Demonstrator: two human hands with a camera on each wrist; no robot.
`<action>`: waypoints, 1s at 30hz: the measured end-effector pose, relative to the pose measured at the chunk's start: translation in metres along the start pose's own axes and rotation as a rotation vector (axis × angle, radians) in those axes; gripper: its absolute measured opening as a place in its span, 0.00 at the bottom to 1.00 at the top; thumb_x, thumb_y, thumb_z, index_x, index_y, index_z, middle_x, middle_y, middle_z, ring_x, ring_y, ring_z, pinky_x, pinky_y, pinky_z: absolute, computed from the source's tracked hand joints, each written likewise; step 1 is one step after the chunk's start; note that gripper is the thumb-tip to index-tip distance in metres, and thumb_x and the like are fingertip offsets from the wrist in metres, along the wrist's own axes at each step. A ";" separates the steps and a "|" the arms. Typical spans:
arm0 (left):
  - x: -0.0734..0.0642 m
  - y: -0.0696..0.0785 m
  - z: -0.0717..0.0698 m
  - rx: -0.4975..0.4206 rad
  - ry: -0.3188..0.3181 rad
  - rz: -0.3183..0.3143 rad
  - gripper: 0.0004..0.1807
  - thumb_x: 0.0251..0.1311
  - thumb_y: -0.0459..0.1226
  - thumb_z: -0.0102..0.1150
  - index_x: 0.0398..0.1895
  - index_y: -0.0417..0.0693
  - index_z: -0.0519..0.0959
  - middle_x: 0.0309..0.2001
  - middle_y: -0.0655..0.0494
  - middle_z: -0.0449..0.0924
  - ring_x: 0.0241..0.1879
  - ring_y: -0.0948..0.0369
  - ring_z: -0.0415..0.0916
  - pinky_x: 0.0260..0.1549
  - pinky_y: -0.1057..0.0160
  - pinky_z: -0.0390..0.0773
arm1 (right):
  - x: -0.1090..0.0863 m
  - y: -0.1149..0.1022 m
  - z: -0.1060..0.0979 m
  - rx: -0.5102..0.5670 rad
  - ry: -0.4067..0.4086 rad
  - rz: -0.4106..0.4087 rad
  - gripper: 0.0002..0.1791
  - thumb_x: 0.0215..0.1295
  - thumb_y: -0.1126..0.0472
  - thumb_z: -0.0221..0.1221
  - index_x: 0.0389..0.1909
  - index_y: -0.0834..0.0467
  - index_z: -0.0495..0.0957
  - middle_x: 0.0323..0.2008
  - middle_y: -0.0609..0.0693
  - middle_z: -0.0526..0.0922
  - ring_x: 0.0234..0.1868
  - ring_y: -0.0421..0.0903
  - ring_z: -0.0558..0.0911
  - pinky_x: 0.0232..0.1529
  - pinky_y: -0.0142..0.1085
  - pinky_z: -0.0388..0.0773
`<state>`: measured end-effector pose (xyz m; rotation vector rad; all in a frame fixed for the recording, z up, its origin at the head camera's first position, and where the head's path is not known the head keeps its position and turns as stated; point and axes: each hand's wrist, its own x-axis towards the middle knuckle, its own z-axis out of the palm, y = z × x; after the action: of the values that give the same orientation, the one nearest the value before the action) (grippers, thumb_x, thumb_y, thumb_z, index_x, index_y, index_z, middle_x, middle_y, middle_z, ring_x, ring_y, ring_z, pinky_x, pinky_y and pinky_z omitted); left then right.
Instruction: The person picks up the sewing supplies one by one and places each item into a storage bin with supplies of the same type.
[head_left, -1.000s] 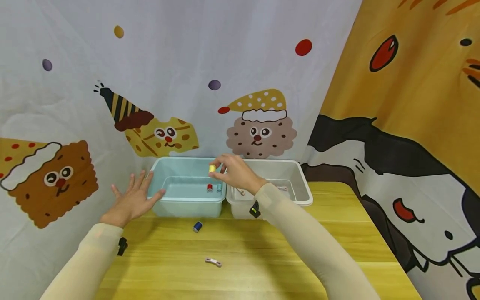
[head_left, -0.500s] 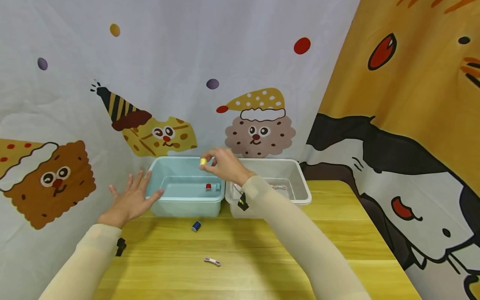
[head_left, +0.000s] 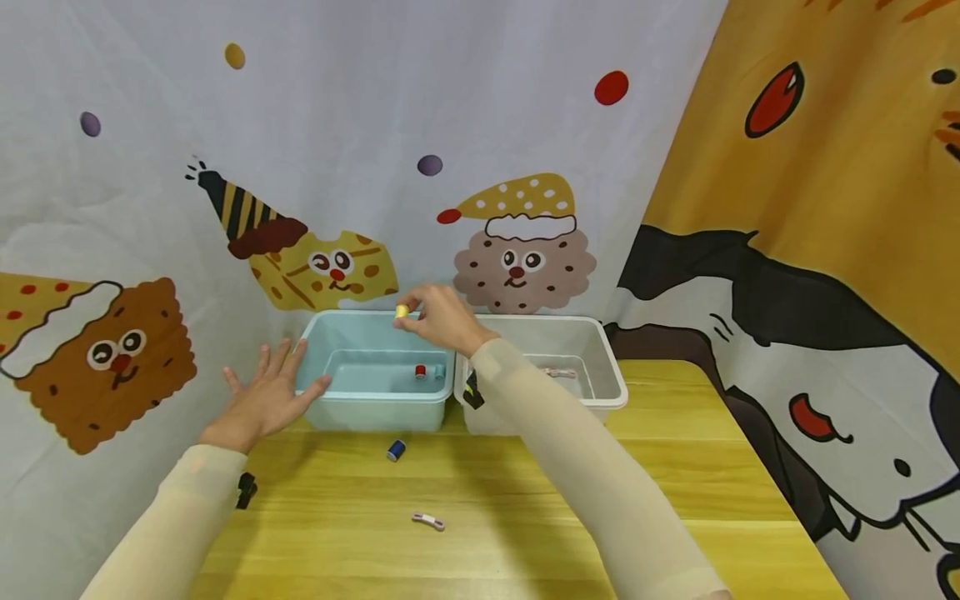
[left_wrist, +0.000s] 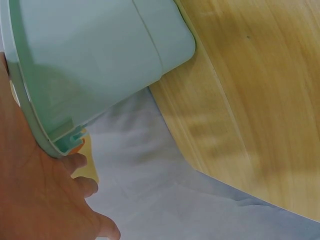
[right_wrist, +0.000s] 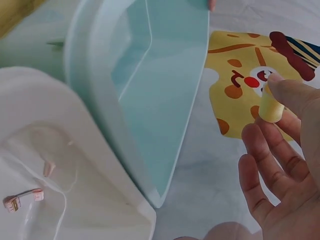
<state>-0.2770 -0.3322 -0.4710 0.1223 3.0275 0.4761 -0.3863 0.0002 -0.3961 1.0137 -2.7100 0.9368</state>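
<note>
A small yellow thread spool (head_left: 402, 312) is pinched between the thumb and fingers of my right hand (head_left: 444, 318), above the far rim of the light-blue bin (head_left: 375, 398). In the right wrist view the yellow spool (right_wrist: 271, 107) is upright, with the lower fingers loosely bent below it. My left hand (head_left: 264, 402) has its fingers spread at the left side of the blue bin. In the left wrist view that hand (left_wrist: 40, 195) lies against the bin's rim (left_wrist: 22, 95). Inside the blue bin lie a red spool (head_left: 420, 372) and a light-blue spool (head_left: 439, 372).
A white bin (head_left: 615, 393) adjoins the blue one on the right, with small pinkish pieces (head_left: 560, 373) inside, partly hidden by my right arm. On the wooden table (head_left: 315, 533) lie a dark-blue spool (head_left: 396, 450) and a small pale-purple strip with a white middle (head_left: 428, 522).
My right hand has moved left and farther back with the yellow spool, from near the shared edge of the bins to the blue bin's far rim. The left hand stays put.
</note>
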 end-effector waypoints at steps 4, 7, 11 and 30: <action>-0.001 0.001 0.000 0.001 0.000 -0.007 0.63 0.82 0.80 0.36 0.99 0.46 0.37 0.97 0.30 0.28 0.93 0.21 0.25 0.74 0.04 0.17 | 0.007 -0.002 0.002 0.000 0.004 0.014 0.18 0.82 0.48 0.75 0.62 0.53 0.93 0.55 0.49 0.94 0.49 0.45 0.91 0.56 0.40 0.90; -0.001 0.001 0.000 0.001 -0.002 -0.014 0.63 0.82 0.80 0.36 0.99 0.46 0.37 0.97 0.30 0.28 0.93 0.21 0.24 0.74 0.04 0.17 | 0.012 -0.003 0.005 0.000 0.013 0.031 0.17 0.81 0.49 0.75 0.61 0.53 0.93 0.55 0.49 0.94 0.48 0.44 0.90 0.55 0.39 0.89; -0.002 0.003 -0.001 -0.001 -0.003 -0.014 0.63 0.82 0.80 0.35 0.99 0.46 0.37 0.97 0.30 0.28 0.93 0.21 0.25 0.74 0.04 0.17 | 0.017 -0.005 0.009 0.003 0.029 0.070 0.18 0.81 0.48 0.76 0.61 0.52 0.94 0.55 0.48 0.94 0.49 0.45 0.89 0.53 0.38 0.88; 0.001 0.003 0.000 -0.006 -0.005 -0.015 0.63 0.82 0.80 0.35 0.99 0.47 0.37 0.96 0.30 0.28 0.93 0.21 0.25 0.73 0.04 0.16 | -0.007 0.004 0.010 -0.012 -0.026 0.162 0.30 0.80 0.50 0.77 0.78 0.53 0.85 0.72 0.56 0.90 0.72 0.58 0.89 0.69 0.50 0.90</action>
<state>-0.2779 -0.3297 -0.4699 0.1000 3.0191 0.4835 -0.3821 0.0005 -0.4083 0.8192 -2.8507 0.9366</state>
